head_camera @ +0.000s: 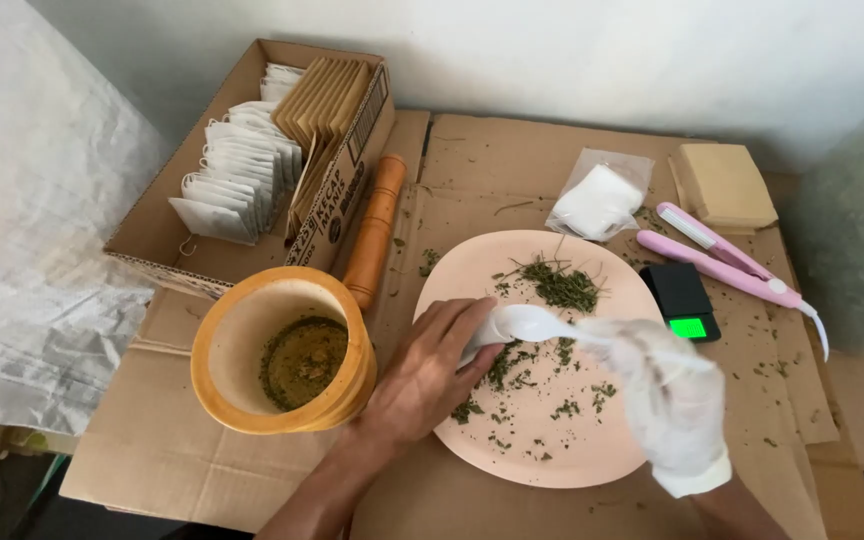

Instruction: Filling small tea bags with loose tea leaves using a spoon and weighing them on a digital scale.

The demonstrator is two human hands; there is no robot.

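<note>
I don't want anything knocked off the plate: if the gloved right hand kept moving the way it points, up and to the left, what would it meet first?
Probably the white spoon that the right hand points at, then the bare left hand beside it; depth is unclear.

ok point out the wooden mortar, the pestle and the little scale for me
wooden mortar (214, 345): head view, pale inner wall.
pestle (375, 232): head view, middle of the shaft.
scale (679, 290): head view, black weighing platform.

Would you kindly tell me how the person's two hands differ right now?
The left hand is bare; the right hand wears a white glove. The left hand rests still beside the wooden mortar, sharply seen, while the right hand is motion-blurred over the pink plate. Both meet at the white spoon.
</note>
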